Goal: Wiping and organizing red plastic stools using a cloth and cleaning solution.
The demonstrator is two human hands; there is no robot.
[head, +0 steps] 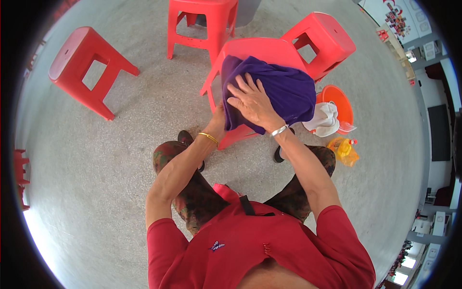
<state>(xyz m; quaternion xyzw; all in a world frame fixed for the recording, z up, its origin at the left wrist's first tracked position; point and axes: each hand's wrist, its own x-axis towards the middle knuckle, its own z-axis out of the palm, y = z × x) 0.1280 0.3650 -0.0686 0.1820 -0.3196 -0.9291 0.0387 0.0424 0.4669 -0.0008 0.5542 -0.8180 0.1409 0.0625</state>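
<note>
A purple cloth [285, 86], loosely folded, lies over a red plastic stool [260, 45] between my knees. My right hand [251, 103], with a silver bracelet at the wrist, rests palm down on the cloth, fingers spread. At the cloth's left edge is my left hand [218, 119], with a gold-coloured bangle at its wrist. Most of its fingers are hidden behind the cloth, so its grip does not show.
More red plastic stools stand at the left [81, 68], far side [202, 25] and right [321, 39]. To the right are an orange plastic bucket [343, 104] with a white cloth [323, 121] against it, and a yellow bottle [343, 150] on the speckled floor [126, 144].
</note>
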